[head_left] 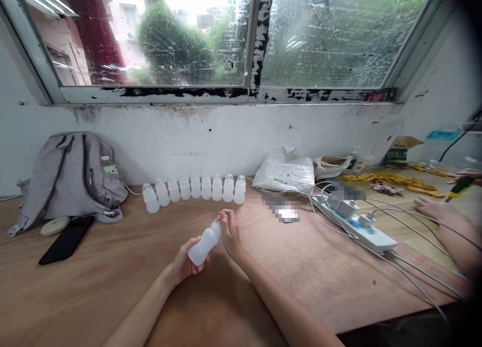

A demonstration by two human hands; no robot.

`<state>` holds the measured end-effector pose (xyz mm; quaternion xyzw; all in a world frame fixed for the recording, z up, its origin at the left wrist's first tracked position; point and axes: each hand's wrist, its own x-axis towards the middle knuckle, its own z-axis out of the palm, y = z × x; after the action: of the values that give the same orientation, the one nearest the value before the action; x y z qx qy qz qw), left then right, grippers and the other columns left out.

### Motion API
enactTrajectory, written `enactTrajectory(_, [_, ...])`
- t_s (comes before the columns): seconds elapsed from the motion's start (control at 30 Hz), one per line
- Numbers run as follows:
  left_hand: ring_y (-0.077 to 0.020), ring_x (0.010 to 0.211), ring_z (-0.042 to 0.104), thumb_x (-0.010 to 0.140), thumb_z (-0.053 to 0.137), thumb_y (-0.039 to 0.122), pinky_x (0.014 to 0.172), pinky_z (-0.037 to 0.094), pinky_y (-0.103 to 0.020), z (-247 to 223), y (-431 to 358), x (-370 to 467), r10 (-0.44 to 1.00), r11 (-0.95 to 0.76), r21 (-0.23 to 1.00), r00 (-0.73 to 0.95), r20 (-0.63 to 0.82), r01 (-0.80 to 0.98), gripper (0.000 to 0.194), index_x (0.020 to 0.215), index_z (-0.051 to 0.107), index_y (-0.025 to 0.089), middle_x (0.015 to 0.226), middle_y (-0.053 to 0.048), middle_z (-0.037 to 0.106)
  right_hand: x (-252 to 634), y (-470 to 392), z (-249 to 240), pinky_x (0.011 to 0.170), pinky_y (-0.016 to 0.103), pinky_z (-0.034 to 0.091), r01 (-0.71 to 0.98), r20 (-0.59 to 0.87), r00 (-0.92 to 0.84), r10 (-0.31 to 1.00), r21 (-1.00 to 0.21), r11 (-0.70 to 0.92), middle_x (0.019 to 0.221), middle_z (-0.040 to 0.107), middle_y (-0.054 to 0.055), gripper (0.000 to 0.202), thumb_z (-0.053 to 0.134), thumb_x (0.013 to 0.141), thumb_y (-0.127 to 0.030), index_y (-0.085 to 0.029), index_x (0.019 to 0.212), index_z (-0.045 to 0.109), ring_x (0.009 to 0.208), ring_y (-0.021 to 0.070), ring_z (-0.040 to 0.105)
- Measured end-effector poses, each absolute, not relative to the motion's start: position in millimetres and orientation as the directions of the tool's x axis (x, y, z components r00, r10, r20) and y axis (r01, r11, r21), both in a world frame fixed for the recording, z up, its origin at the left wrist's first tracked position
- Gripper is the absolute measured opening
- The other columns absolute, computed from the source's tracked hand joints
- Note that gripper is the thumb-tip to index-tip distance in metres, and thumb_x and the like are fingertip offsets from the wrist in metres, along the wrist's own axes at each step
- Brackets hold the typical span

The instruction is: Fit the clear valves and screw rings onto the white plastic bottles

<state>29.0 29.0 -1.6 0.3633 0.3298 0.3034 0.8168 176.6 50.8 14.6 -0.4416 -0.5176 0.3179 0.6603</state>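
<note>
A frosted white baby bottle (203, 245) is held tilted above the table, its top pointing up and to the right. My left hand (185, 261) wraps round the bottle's body from below. With its fingers closed, my right hand (230, 231) grips the top end of the same bottle; the fingers hide most of that end. Beyond my hands, several similar frosted bottles (195, 187) with clear domed caps stand upright in a slightly curved row near the wall.
A grey backpack (71, 176), a dark phone (68, 240) and a round beige object (55, 226) lie left. To the right are a white plastic bag (284, 171) and a power strip (372, 236) with trailing cables. Another person's hand (429, 206) works at far right.
</note>
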Motion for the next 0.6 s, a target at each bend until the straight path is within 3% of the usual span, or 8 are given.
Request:
enactTrajectory(0.17, [-0.007, 0.034, 0.046, 0.078, 0.038, 0.047, 0.028, 0.026, -0.015, -4.1, 29.1, 27.9, 0.713, 0.532, 0.815, 0.64, -0.285, -0.23, 0.046, 0.1, 0.051, 0.01, 0.061, -0.004, 0.058, 188.3, 70.4, -0.4, 0.054, 0.025, 0.038, -0.195, 0.189, 0.371, 0.909, -0.941, 0.276, 0.063, 0.051, -0.003, 0.025, 0.039, 0.078, -0.047, -0.024, 0.076, 0.048, 0.058, 0.0139, 0.048])
enactTrajectory(0.23, [-0.0083, 0.034, 0.047, 0.077, 0.038, 0.046, 0.029, 0.027, -0.017, -6.0, 28.4, 24.7, 0.699, 0.52, 0.826, 0.663, -0.268, -0.215, 0.044, 0.097, 0.052, 0.009, 0.06, -0.005, 0.058, 201.6, 80.1, -5.4, 0.052, 0.025, 0.037, -0.215, 0.123, 0.434, 0.893, -0.948, 0.235, 0.064, 0.052, -0.003, 0.026, 0.038, 0.077, -0.049, -0.025, 0.079, 0.046, 0.056, 0.0146, 0.047])
enactTrajectory(0.4, [-0.0112, 0.045, 0.054, 0.077, 0.043, 0.043, 0.04, 0.04, -0.022, -4.9, 24.8, 22.0, 0.75, 0.494, 0.82, 0.618, -0.235, -0.288, 0.038, 0.094, 0.052, 0.01, 0.074, -0.008, 0.061, 241.3, 101.3, -14.3, 0.068, 0.029, 0.039, 0.217, 0.272, 0.543, 0.795, -0.959, 0.18, 0.089, 0.054, 0.006, 0.035, 0.049, 0.07, -0.041, -0.02, 0.095, 0.039, 0.078, 0.0194, 0.052])
enactTrajectory(0.5, [-0.0127, 0.053, 0.056, 0.078, 0.045, 0.04, 0.045, 0.043, -0.024, -1.2, 24.9, 23.1, 0.79, 0.466, 0.807, 0.581, -0.194, -0.364, 0.035, 0.094, 0.052, 0.01, 0.086, -0.01, 0.061, 253.9, 107.9, -22.3, 0.075, 0.035, 0.038, 0.489, 0.355, 0.523, 0.775, -0.87, 0.068, 0.098, 0.053, 0.013, 0.044, 0.052, 0.067, -0.035, -0.016, 0.103, 0.036, 0.088, 0.0246, 0.052])
enactTrajectory(0.6, [-0.0129, 0.059, 0.057, 0.078, 0.047, 0.038, 0.048, 0.045, -0.023, 0.8, 27.8, 22.3, 0.837, 0.446, 0.782, 0.513, -0.192, -0.435, 0.034, 0.093, 0.053, 0.009, 0.092, -0.012, 0.06, 258.7, 110.9, -31.0, 0.079, 0.04, 0.036, 0.618, 0.372, 0.488, 0.789, -0.786, -0.012, 0.101, 0.054, 0.013, 0.04, 0.049, 0.069, -0.029, -0.017, 0.105, 0.037, 0.092, 0.0266, 0.052])
